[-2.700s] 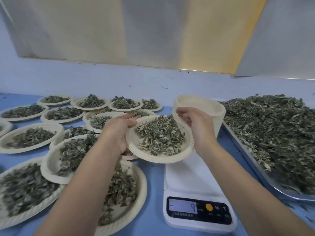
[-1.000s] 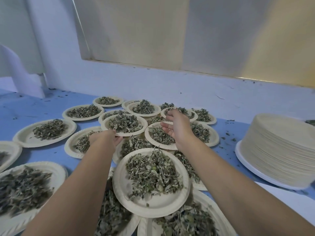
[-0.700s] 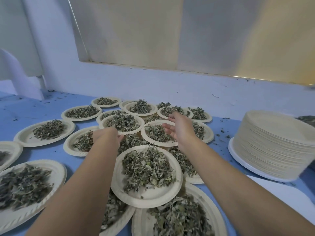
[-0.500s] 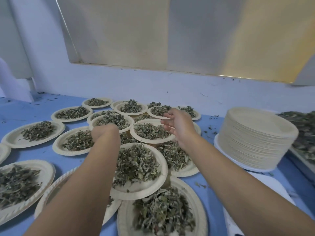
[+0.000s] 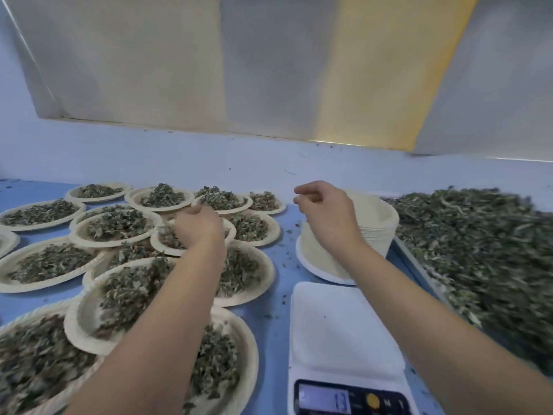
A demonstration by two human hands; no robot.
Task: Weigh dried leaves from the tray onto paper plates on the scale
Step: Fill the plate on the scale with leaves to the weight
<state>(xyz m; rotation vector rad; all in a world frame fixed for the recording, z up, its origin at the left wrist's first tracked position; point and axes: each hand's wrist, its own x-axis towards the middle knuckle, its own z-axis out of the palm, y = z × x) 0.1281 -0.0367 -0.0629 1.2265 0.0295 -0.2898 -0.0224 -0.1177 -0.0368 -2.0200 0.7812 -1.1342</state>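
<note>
The white scale (image 5: pixel 338 330) sits at the front right with nothing on its platform. Behind it stands a stack of empty paper plates (image 5: pixel 381 226). My right hand (image 5: pixel 327 212) hovers in front of the stack's left side, fingers loosely curled, holding nothing. My left hand (image 5: pixel 199 226) hangs over the filled plates, fingers pointing down, also holding nothing. A filled plate (image 5: pixel 260 283) lies partly under my left forearm. The metal tray (image 5: pixel 417 265) heaped with dried leaves (image 5: pixel 484 250) fills the right side.
Several filled paper plates (image 5: pixel 113 227) cover the blue table (image 5: pixel 276 327) to the left, some overlapping. Leaf crumbs are scattered on the table between plates and scale. A pale wall runs along the back.
The filled plate lifted off the scale now lies among the others. Both hands have drawn back from it, the right one swinging over to the plate stack. The view has turned right.
</note>
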